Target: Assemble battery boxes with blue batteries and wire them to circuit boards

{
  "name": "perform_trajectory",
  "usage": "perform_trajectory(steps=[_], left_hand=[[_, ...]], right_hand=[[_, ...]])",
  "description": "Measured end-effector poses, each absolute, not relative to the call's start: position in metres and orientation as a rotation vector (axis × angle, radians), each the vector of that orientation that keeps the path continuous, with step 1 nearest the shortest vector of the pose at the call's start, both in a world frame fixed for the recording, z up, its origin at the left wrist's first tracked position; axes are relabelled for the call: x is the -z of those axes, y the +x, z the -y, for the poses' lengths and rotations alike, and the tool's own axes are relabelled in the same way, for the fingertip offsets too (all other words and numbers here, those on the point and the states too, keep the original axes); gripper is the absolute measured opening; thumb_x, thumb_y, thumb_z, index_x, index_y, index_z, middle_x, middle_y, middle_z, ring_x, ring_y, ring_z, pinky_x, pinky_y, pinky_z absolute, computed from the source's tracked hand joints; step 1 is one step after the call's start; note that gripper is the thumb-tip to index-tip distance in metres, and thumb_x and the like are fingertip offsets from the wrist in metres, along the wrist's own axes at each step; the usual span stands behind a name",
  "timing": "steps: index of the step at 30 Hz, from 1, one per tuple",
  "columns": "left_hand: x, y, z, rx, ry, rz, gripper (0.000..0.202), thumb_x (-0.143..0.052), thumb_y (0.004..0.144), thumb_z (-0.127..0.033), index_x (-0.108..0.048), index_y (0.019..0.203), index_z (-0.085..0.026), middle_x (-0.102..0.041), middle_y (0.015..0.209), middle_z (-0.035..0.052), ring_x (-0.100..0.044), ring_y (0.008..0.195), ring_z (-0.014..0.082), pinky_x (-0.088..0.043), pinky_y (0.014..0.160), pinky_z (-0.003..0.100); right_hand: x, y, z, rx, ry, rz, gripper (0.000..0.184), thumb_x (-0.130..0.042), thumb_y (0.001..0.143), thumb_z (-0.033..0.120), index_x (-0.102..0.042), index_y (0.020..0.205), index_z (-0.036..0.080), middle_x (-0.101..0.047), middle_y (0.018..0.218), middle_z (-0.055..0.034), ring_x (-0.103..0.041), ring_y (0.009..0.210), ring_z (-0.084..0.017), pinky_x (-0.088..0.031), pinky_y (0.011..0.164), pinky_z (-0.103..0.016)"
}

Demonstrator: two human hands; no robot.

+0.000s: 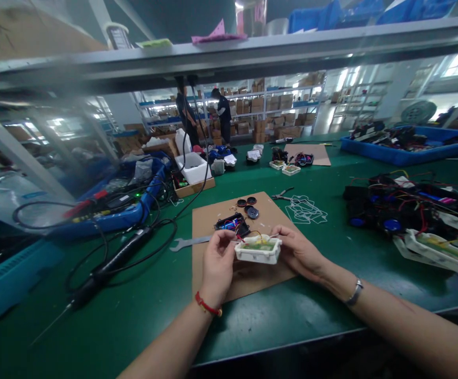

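Note:
My left hand [216,260] and my right hand [297,252] hold a white plastic housing [258,257] between them, one at each end. Its inside shows a green board with thin wires. Just beyond it, on a brown cardboard sheet [268,213], lies a black open case [232,225] with blue parts and wires inside. Several round black caps [250,205] sit near that case. A steel open-end wrench [189,243] lies to the left of my left hand, partly on the cardboard.
Steel pliers [283,195] lie by the cardboard. A black electric screwdriver [114,258] and its cable sit left on the green bench mat [142,326]. Wired assemblies [406,205] pile up right, below a blue tray [410,152]. Two people [223,116] stand by distant shelving.

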State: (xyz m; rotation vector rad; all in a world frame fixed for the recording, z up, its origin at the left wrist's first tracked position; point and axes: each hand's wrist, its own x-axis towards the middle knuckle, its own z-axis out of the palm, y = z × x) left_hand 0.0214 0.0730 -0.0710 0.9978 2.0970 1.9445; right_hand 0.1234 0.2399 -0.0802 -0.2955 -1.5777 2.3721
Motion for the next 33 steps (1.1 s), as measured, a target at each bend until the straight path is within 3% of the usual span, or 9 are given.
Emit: perform_trajectory(steps=[3,8,15,23,26,30,33], left_hand=[[0.081,0.022,-0.064,-1.858,0.917,-2.017,0.012,-0.051,0.082,-0.021,-0.051,0.092,-0.016,-0.064,0.079,0.0035,-0.064,0.070,0.0147,-0.052,0.063,0.025],[0.084,0.018,-0.051,-1.716,0.979,-2.056,0.009,-0.052,0.083,-0.020,-0.059,0.088,-0.017,-0.065,0.086,0.0045,-0.063,0.081,0.0173,-0.050,0.073,0.028],[0.087,0.008,-0.056,-1.642,1.076,-2.211,0.013,-0.043,0.085,-0.015,-0.054,0.089,-0.019,-0.059,0.084,0.0029,-0.058,0.080,0.0177,-0.046,0.072,0.029],[0.074,0.008,-0.061,-1.639,1.319,-2.255,0.015,-0.041,0.085,-0.012,-0.054,0.086,-0.020,-0.056,0.086,0.0032,-0.055,0.082,0.0176,-0.043,0.074,0.028],[0.076,0.000,-0.064,-1.656,1.226,-2.320,0.013,-0.041,0.089,-0.015,-0.052,0.091,-0.020,-0.057,0.086,0.0029,-0.056,0.081,0.0173,-0.043,0.074,0.028],[0.081,-0.014,-0.065,-1.625,1.130,-2.361,0.011,-0.044,0.090,-0.018,-0.050,0.099,-0.021,-0.059,0.091,0.0033,-0.058,0.083,0.0169,-0.045,0.075,0.029],[0.082,-0.018,-0.062,-1.547,1.149,-2.356,0.014,-0.047,0.088,-0.017,-0.051,0.101,-0.022,-0.060,0.094,0.0033,-0.060,0.083,0.0171,-0.047,0.074,0.028]], right_hand=[[0.082,0.124,-0.246,-2.192,-0.311,1.921,0.006,-0.059,0.074,0.023,-0.055,0.074,0.018,-0.056,0.072,0.0007,-0.053,0.067,-0.013,-0.042,0.067,-0.028],[0.078,0.116,-0.249,-1.828,-0.252,2.279,0.008,-0.055,0.078,0.026,-0.055,0.077,0.018,-0.059,0.078,-0.0024,-0.056,0.075,-0.017,-0.044,0.072,-0.032],[0.080,0.094,-0.243,-1.942,-0.412,2.163,0.013,-0.054,0.078,0.033,-0.050,0.076,0.020,-0.056,0.076,-0.0010,-0.055,0.067,-0.015,-0.048,0.068,-0.033],[0.081,0.097,-0.243,-2.022,-0.208,2.066,0.016,-0.047,0.083,0.034,-0.044,0.073,0.021,-0.044,0.061,0.0040,-0.042,0.053,-0.012,-0.034,0.052,-0.026],[0.079,0.092,-0.246,-1.866,-0.195,2.143,0.012,-0.048,0.083,0.029,-0.048,0.076,0.021,-0.050,0.067,0.0016,-0.046,0.057,-0.012,-0.036,0.053,-0.026],[0.070,0.075,-0.256,-1.600,-0.247,2.449,0.007,-0.050,0.083,0.022,-0.056,0.081,0.020,-0.061,0.076,-0.0033,-0.056,0.071,-0.016,-0.043,0.067,-0.030],[0.063,0.062,-0.265,-1.492,-0.161,2.842,0.012,-0.051,0.079,0.014,-0.061,0.078,0.019,-0.066,0.073,-0.0032,-0.057,0.062,-0.016,-0.042,0.059,-0.029]])
